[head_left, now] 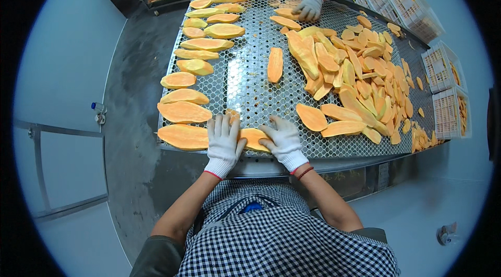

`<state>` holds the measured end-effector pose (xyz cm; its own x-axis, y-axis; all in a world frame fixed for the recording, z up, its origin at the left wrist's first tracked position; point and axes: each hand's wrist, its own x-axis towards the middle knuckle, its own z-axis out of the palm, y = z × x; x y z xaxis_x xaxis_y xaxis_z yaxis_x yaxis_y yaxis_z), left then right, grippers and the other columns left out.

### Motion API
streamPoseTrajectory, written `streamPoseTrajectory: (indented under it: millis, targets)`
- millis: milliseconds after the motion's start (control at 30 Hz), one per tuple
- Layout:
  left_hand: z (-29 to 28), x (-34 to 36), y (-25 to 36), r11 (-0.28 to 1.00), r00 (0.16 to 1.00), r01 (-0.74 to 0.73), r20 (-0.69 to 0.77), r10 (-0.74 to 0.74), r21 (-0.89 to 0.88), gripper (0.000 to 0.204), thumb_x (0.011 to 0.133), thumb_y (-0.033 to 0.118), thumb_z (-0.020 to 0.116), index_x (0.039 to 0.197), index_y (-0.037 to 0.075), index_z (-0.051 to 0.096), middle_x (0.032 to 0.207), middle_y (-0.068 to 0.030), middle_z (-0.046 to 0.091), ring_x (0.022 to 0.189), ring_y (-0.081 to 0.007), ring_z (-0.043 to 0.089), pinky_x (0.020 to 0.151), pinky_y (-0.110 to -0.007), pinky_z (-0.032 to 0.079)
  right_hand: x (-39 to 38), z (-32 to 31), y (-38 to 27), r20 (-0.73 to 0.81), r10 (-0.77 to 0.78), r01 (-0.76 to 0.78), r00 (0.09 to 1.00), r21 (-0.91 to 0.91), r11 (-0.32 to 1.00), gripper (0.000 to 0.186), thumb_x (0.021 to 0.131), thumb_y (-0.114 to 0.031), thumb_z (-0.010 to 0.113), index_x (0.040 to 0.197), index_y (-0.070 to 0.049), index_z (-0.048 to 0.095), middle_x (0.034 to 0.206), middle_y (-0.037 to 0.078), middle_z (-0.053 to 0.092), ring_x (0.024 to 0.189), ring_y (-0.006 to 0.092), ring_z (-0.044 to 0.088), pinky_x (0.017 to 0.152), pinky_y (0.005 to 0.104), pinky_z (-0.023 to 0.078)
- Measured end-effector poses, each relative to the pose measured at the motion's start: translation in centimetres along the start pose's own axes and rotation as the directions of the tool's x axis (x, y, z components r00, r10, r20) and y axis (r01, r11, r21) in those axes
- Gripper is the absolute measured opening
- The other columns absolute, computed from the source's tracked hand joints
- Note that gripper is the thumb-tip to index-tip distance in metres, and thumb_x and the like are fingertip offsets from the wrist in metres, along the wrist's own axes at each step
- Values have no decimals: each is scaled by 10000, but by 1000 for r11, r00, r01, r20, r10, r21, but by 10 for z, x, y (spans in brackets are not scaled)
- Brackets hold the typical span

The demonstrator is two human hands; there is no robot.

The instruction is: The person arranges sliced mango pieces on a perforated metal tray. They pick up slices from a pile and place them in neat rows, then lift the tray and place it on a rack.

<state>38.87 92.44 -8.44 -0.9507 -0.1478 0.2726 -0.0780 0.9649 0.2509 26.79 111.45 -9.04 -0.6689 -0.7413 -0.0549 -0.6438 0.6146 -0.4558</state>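
Both my hands wear white knit gloves and rest at the near edge of a metal mesh rack. Between them lies a flat orange sweet potato slice. My left hand lies with its fingers stretched out flat, its thumb against the slice and the slice's left end hidden under it. At the other end, my right hand grips the slice with thumb and index finger. A longer sweet potato slice sits just left of my left hand. A small orange piece shows by my left fingertips.
More slices line the rack's left side. A large heap of slices covers its right part, and a single slice lies mid-rack. Across from me, a co-worker's gloved hand touches slices. White plastic crates stand at the right.
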Motion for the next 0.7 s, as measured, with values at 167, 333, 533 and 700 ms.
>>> streamPoseTrajectory:
  millis: [167,333,533,700]
  targets:
    - [-10,0,-2,998,990,-62,123,63,-18,483,864,277,662,1292,86,545,1311,-216,503,1247,-388,450,1117,-590,252,-6,-26,66,-433,365,-451,825,-114,885,657,796,-488,752,1350,-168,597,1362,210,528,1249,385,494,1083,505,371]
    - [-6,1,-5,997,992,-62,108,67,-52,480,859,276,664,1287,93,550,1318,-220,489,1246,-392,448,1115,-580,263,4,-17,72,-225,157,-176,962,-69,982,595,825,-424,718,1331,-135,594,1313,165,554,1187,369,511,1055,486,394]
    - [-7,-11,-15,998,999,33,41,-31,-49,755,790,397,749,1407,70,462,1459,-275,376,1381,-449,337,1149,-633,193,73,26,-30,-122,-140,160,983,169,973,547,862,-295,678,1360,-106,554,1387,193,506,1291,390,464,1107,473,362]
    - [-8,-17,-34,992,991,115,56,-118,57,932,754,548,746,1442,7,423,1470,-290,372,1397,-473,310,1159,-653,140,93,44,-51,-52,-168,175,984,327,929,556,849,-167,683,1375,-81,526,1403,215,500,1302,407,476,1119,446,383]
